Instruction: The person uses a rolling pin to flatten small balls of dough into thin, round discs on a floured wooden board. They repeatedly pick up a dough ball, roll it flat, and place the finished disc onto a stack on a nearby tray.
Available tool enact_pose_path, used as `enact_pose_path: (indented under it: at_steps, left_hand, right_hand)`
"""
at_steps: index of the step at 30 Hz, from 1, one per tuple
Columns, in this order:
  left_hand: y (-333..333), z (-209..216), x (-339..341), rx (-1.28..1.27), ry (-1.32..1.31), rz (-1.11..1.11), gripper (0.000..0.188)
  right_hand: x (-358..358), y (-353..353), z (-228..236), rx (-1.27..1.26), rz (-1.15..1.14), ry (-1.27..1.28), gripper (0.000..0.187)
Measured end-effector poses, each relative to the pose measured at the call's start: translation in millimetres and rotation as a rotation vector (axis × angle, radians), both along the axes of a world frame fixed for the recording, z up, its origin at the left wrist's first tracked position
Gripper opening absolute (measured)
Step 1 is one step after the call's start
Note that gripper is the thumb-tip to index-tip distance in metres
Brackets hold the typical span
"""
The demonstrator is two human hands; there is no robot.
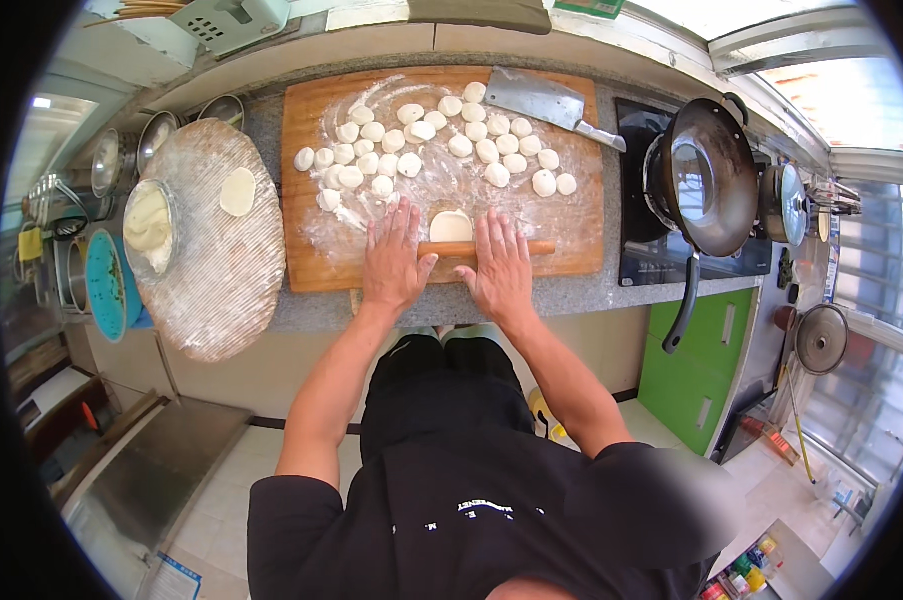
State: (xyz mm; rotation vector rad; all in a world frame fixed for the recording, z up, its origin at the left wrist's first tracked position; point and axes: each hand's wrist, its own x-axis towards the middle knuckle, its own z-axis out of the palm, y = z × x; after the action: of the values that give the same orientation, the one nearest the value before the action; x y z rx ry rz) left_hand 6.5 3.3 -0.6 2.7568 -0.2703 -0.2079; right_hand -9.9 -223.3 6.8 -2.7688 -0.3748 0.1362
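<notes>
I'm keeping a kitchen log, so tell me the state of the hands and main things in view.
Left hand: open, palm down on the rolling pin
Right hand: open, palm down on the pin
Rolling pin: lying crosswise under both hands
Dough round by the pin: flattened
Dough lumps: small, not rolled out
Wooden board: floury
Cleaver: lying flat
Wok: uncovered
Green cupboard: shut

Left arm (pixel 322 390) slants forward and inward, and there's the right arm (pixel 567 380) matching it from the other side! Look at the left grip (pixel 395 258): turned face down, fingers (pixel 404 220) stretched out ahead, slightly apart. The right grip (pixel 500 262) sits near it, a gap between, in the same flattened pose. Both thumbs (pixel 428 265) jut inward, pointing toward each other, tips apart!
</notes>
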Motion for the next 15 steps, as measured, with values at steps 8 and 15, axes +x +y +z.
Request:
enact_pose_path:
  at_steps: [8,15]
  left_hand:
    - [-3.3,9.5,-11.9,0.007,-0.075,-0.074,0.065]
    - [-20.0,15.7,61.8,-0.271,0.17,-0.197,0.028]
  right_hand:
    - [-32.1,-11.4,-10.7,0.045,0.045,-0.225,0.051]
    - [-29.2,-25.4,-0.5,0.215,0.147,-0.274,0.038]
